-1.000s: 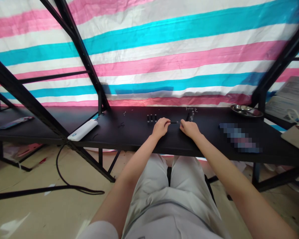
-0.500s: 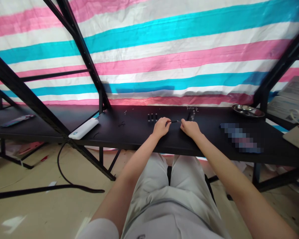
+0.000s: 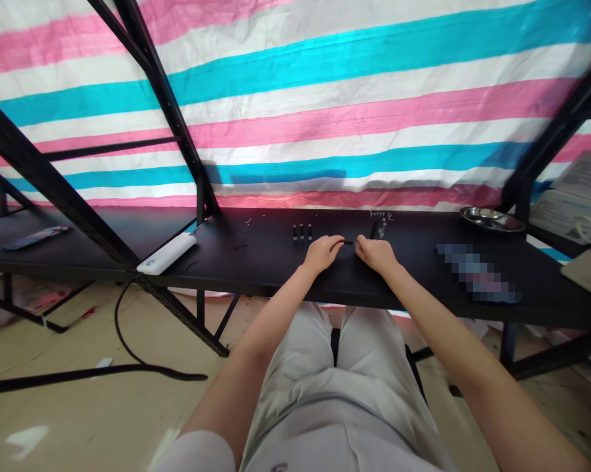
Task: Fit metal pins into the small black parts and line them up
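Note:
Above the black tabletop (image 3: 266,262), my left hand (image 3: 321,254) pinches a thin black rod (image 3: 348,242), much like a pen, by its left part. The rod lies level and its pale right end reaches the fingertips of my right hand (image 3: 375,253). My right fingers are closed; whether they grip that end or a small part of their own is too small to tell. Behind my left hand, three short dark cylinders with light ends (image 3: 302,232) stand in a row. Behind my right hand lie dark pieces (image 3: 374,230) and several small pale-tipped parts (image 3: 381,215).
A shiny metal dish (image 3: 492,220) sits at the back right, with a blurred blue packet (image 3: 477,273) before it. To the left, a white oblong device (image 3: 166,254) lies beside a slanting black frame post (image 3: 74,190). Striped sheeting (image 3: 325,124) hangs behind the table.
My left hand has shifted slightly right with the black rod, so the gap between the rod's pale end and my right fingers has closed. My right hand has barely moved.

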Tool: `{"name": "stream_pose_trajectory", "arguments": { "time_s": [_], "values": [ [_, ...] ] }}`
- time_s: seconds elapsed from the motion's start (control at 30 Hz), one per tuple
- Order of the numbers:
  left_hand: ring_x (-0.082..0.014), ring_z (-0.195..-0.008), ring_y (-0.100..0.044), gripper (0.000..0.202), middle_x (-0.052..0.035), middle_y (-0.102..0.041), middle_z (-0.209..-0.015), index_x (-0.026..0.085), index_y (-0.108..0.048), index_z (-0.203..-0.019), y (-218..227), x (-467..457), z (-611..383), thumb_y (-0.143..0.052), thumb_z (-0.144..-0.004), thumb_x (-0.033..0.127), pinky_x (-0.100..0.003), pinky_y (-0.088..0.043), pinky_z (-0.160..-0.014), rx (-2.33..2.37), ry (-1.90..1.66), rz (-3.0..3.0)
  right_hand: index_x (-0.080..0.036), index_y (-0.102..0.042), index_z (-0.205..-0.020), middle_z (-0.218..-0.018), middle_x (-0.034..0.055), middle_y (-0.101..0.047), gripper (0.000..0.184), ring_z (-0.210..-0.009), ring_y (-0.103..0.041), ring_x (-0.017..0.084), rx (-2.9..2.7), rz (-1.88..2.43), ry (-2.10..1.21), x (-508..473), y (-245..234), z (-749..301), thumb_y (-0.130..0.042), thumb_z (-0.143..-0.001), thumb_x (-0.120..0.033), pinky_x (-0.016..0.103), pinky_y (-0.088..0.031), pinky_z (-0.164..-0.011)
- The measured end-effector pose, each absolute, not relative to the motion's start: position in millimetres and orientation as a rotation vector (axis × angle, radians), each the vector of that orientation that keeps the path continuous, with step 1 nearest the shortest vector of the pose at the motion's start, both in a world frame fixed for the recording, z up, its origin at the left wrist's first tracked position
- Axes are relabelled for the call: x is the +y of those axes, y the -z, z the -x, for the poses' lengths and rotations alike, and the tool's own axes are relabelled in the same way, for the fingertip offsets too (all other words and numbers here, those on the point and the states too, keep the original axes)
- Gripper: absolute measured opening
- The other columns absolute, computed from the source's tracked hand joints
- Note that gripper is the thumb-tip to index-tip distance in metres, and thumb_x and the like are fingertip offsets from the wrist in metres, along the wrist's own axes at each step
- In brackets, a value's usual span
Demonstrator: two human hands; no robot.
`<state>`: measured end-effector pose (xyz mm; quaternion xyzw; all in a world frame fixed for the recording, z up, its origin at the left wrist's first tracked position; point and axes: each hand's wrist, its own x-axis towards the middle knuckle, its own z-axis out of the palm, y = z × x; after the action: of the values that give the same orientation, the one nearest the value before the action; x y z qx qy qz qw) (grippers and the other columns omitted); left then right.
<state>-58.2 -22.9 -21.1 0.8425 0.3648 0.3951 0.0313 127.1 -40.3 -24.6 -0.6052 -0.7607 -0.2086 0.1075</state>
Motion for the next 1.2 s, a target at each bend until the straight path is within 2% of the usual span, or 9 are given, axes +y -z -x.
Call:
{"name": "stream_pose_trajectory", "arguments": {
  "time_s": [0.4, 0.83, 1.03, 1.2],
  "values": [
    [-0.0149, -0.086, -0.064, 0.024, -0.0016, -0.07, -0.097, 0.022, -0.064, -0.102, 22.8, -22.7, 57.8, -0.049, -0.087, 0.033, -0.025, -0.048, -0.078, 1.108, -1.116, -2.603, -0.013, -0.059, -0.084, -0.069, 0.0091, -0.067, 0.031, -0.056, -0.055, 0.014, -2.296, 1.503, 0.684, -37.8, 30.8, -131.5, -0.032, -0.088, -0.027, 0.027, -0.018, -0.051],
    [-0.0161, -0.085, -0.064, 0.024, -0.0019, -0.069, -0.096, 0.023, -0.063, -0.102, 22.4, -27.4, 52.7, -0.048, -0.087, 0.033, -0.027, -0.047, -0.077, 1.017, -1.038, -2.762, -0.015, -0.056, -0.102, -0.09, 0.0111, -0.068, 0.027, -0.075, -0.061, 0.019, -2.37, 1.663, 0.434, -42.7, 23.3, -124.3, -0.039, -0.088, -0.03, 0.025, -0.026, -0.055],
    [-0.016, -0.081, -0.061, 0.027, -0.0054, -0.067, -0.09, 0.019, -0.061, -0.102, 18.6, -31.3, 55.2, -0.05, -0.086, 0.038, -0.028, -0.047, -0.076, 1.103, -1.23, -2.663, -0.017, -0.055, -0.104, -0.083, 0.0061, -0.067, 0.026, -0.071, -0.061, 0.017, -2.243, 1.585, 0.228, -39.3, 26.8, -121.9, -0.042, -0.087, -0.033, 0.024, -0.03, -0.056],
    [-0.0126, -0.07, -0.06, 0.021, -0.0023, -0.063, -0.073, 0.019, -0.058, -0.088, 15.1, -20.1, 70.0, -0.04, -0.09, 0.029, -0.025, -0.046, -0.071, 1.316, -1.634, -2.109, -0.017, -0.056, -0.085, -0.07, 0.0022, -0.064, 0.02, -0.064, -0.057, 0.015, -2.151, 1.507, -0.034, -21.5, 31.5, -119.9, -0.048, -0.084, -0.035, 0.023, -0.034, -0.058]
  ]
}}
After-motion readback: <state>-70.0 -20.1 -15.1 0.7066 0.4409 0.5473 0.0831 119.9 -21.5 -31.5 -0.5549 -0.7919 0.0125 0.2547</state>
